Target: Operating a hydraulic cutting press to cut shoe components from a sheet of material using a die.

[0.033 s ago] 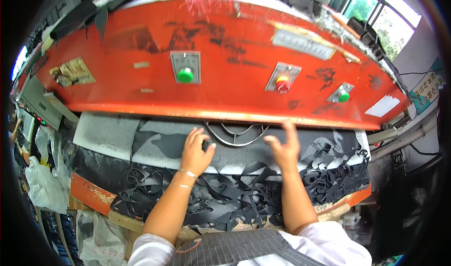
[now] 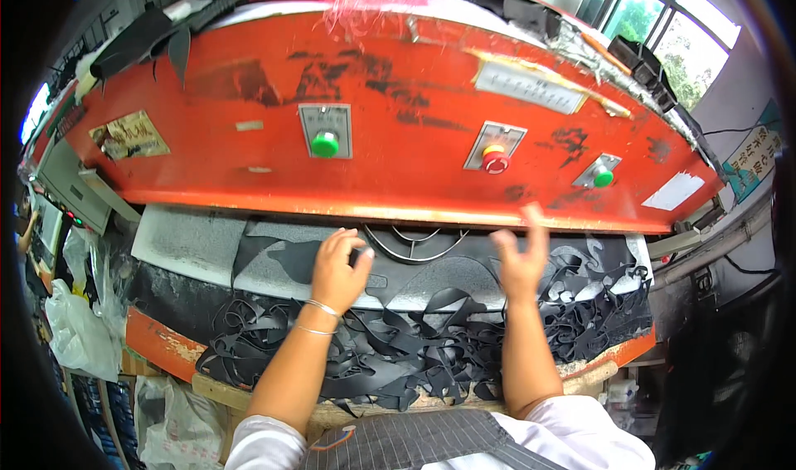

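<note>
In the head view, the curved metal cutter (image 2: 419,260) lies between your hands, its visible length running side to side, its far part hidden beneath the red press (image 2: 398,175). Your left hand (image 2: 338,269) is nearer, just beside the cutter's left end; your right hand (image 2: 522,258) stands farther off, to its right. Thumbs and fingers sit apart on both, holding nothing. The press edge crowds the far side; your side opens over black sheet (image 2: 298,260), then heaped scraps (image 2: 431,333).
</note>
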A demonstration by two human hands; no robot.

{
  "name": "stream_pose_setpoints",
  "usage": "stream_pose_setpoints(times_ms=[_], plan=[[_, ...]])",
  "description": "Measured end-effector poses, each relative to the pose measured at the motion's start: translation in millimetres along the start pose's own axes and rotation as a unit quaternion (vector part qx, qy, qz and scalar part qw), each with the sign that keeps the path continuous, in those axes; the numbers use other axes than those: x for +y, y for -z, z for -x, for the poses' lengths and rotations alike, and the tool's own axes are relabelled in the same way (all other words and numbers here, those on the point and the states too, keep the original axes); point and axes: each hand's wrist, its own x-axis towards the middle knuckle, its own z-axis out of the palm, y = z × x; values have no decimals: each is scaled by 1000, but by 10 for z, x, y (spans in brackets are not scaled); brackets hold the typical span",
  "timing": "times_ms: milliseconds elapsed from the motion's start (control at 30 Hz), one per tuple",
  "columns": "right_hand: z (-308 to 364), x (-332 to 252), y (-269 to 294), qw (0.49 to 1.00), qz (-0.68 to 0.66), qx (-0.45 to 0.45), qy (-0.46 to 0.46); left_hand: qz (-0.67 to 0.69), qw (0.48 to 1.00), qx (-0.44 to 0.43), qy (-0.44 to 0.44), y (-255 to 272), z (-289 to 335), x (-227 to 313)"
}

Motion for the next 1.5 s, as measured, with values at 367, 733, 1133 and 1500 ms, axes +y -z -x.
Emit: stream_pose_setpoints(times_ms=[367, 733, 1133, 1500], plan=[[-1575, 263, 720, 916, 291, 255, 110, -135, 985, -76, -77, 746, -1282, 735], [1136, -1257, 1038, 836, 65, -541, 58, -76, 915, -397, 21, 994, 1058, 1458], [1471, -1222, 1072, 845, 94, -523, 67, -87, 918, -386, 37, 931, 1407, 1380], [172, -606, 75, 815, 219, -495, 208, 201, 888, -362, 198, 1802, 1331, 1671]])
